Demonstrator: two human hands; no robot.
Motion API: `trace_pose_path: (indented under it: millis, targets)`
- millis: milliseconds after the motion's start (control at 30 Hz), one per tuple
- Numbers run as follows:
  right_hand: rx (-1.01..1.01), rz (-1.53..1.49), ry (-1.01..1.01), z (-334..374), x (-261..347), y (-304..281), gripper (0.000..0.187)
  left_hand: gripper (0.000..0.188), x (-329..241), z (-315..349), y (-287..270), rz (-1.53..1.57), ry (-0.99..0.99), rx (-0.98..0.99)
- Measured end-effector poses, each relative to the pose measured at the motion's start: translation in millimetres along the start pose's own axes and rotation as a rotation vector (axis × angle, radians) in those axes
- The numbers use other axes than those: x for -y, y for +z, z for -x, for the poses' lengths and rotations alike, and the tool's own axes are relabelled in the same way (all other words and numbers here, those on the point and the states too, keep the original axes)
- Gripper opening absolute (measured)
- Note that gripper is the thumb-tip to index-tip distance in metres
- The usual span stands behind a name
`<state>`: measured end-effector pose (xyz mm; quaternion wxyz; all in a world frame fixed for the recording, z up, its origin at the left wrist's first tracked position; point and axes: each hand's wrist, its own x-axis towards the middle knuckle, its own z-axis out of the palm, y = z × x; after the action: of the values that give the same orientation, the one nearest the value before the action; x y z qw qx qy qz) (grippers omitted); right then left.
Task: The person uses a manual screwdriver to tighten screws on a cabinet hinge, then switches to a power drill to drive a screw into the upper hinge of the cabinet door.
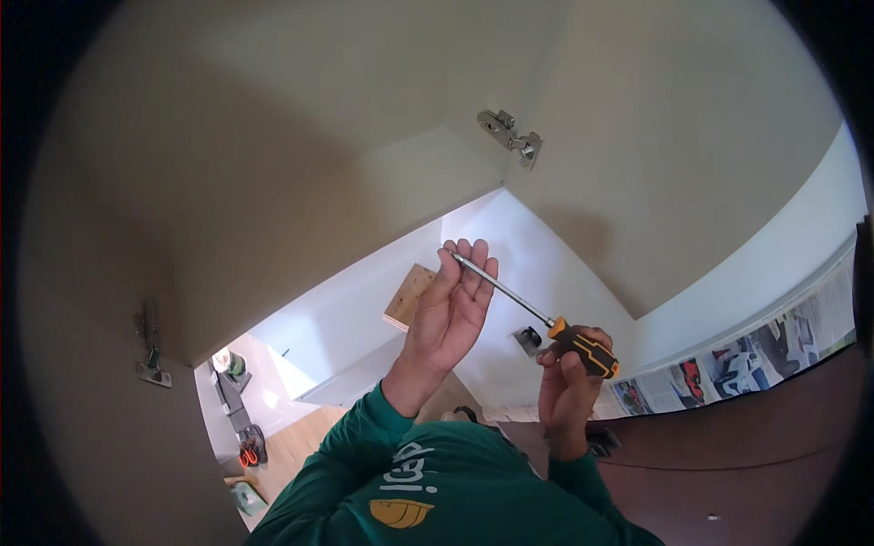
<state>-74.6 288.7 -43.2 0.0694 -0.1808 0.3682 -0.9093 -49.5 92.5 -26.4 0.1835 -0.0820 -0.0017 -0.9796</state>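
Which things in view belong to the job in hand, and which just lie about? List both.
Likely in the job:
screwdriver, right hand on its handle, left hand at its tip
upper hinge
left hinge

Apparently lying about:
wooden block
printed sheets
orange item, too small to name

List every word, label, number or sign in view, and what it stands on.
Green shirt: large white lettering beside a yellow emblem; wording not copied here.
Printed sheets at right: lines of text beside photos, too small to read.
Screwdriver handle: no readable text.
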Motion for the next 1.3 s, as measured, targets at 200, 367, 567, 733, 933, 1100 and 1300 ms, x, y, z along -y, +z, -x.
trace_pose_path:
  millis: [200,367,567,733,933,1100,1300]
  targets:
    - [0.01,0.027,-0.053,6,-10,-2,0.043,0.011,-1,-4,-3,-0.123,0.014,-0.008]
    - [0.294,0.56,-0.402,12,-21,-28,0.054,0.016,-3,-3,26,-0.057,-0.088,0.091]
    - [0.717,0.605,-0.037,17,-13,-13,0.069,0.015,-31,-21,39,-0.071,-0.106,0.124]
    - [0.66,0.279,0.477,17,2,20,0.066,0.016,-53,-24,51,-0.285,-0.095,0.158]
    - [0.554,0.331,0.491,9,-46,32,0.047,0.019,-58,-20,62,-0.617,0.035,0.172]
    - [0.613,0.267,0.455,1,-71,28,0.047,0.019,-63,-15,67,-0.684,0.084,0.137]
    - [0.605,0.29,0.426,0,-74,42,0.042,0.021,-62,-11,75,-0.747,0.161,0.065]
